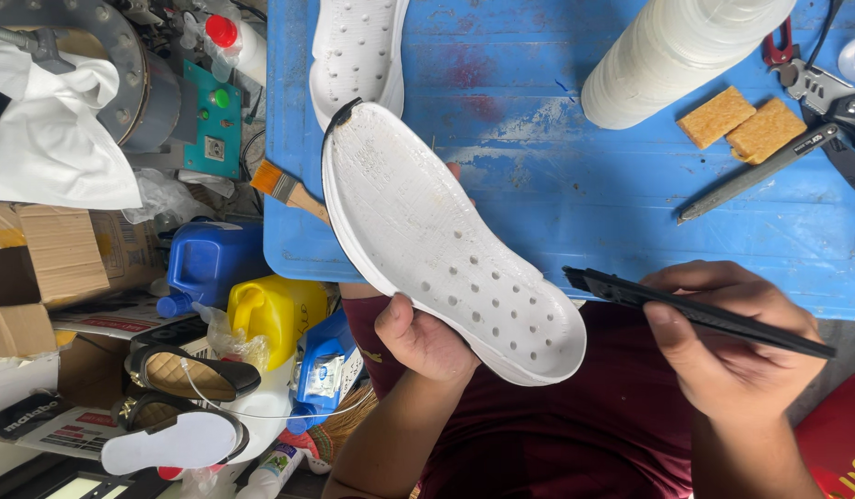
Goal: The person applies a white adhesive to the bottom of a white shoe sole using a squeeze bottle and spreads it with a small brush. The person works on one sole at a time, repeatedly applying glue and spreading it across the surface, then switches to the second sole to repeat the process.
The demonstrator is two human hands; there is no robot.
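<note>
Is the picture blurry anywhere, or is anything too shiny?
Head view: sharp all over, with even light; the white shoe sole in the left hand shows its holes clearly, no glare; soft shadows lie on the blue table; the right hand looks crisp.

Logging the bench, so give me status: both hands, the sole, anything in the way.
Left hand grips white sole. Right hand holds black tool, tip near sole's edge. Nothing between them.

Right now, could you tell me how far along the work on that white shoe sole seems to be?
Done: the white sole is moulded and perforated, though a dark smear marks its toe rim. In hand: the left hand grips the sole's heel end while the right hand holds a black blade tool just beside it, not touching. Left: a second white sole lies on the blue table.
</note>
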